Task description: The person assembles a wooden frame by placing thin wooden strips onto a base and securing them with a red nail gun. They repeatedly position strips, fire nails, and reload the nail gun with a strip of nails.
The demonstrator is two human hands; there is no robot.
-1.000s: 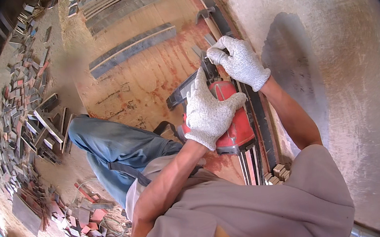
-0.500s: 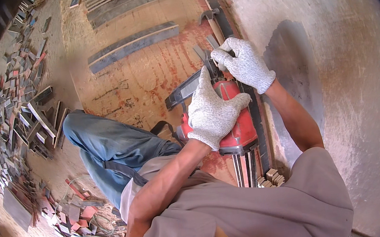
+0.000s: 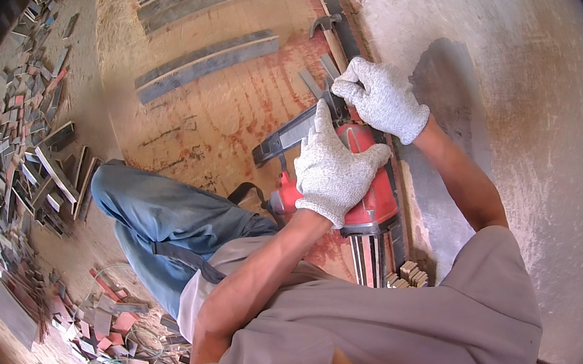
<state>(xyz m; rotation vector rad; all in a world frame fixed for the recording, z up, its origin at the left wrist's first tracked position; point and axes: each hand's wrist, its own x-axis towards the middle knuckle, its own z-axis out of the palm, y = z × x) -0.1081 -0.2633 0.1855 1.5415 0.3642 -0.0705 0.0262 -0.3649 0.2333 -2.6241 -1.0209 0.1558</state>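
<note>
The left hand [image 3: 334, 169], in a white knitted glove, is closing over the top of a red power tool with a grey metal base [image 3: 352, 196], which is sitting on the stained plywood floor [image 3: 223, 110] beside the rough plastered wall [image 3: 533, 113]. The right hand [image 3: 380, 97], gloved the same, is pinching a thin grey metal strip [image 3: 330, 66] just ahead of the tool. A steel hammer with a wooden handle [image 3: 327, 30] is lying farther along the wall. Small offcuts [image 3: 24, 165] are littering the floor well to the left.
</note>
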